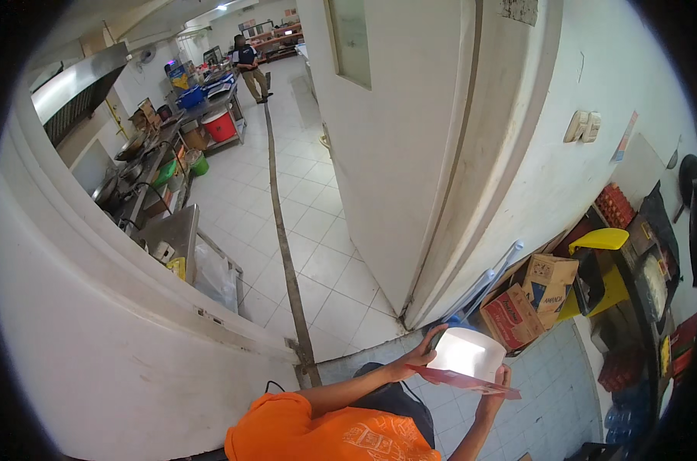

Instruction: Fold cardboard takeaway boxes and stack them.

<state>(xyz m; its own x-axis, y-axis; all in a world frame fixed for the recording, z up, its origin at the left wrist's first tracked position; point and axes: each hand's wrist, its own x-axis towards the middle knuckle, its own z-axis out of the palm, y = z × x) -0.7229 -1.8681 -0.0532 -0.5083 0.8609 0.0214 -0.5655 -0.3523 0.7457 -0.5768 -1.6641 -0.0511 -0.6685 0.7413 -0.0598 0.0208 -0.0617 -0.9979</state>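
Both of my hands are around a white, smooth, curved container (468,352) with a bright glare on its side. Against its lower side is a flat red printed sheet or card (460,378); I cannot tell whether the two are joined. My left hand (426,356) grips the left end, thumb on the white side. At the right end, my right hand (501,381) holds the red piece and the container's edge. The undersides of both pieces are hidden from view. My orange shirt (337,429) fills the bottom of the view.
A white door (394,144) stands ajar beside a doorway onto a tiled kitchen. A person (247,66) stands far back near steel worktables. Cardboard boxes (512,317), blue poles (492,276) and a yellow plastic piece (600,238) crowd the right. A dark strip (282,242) crosses the floor.
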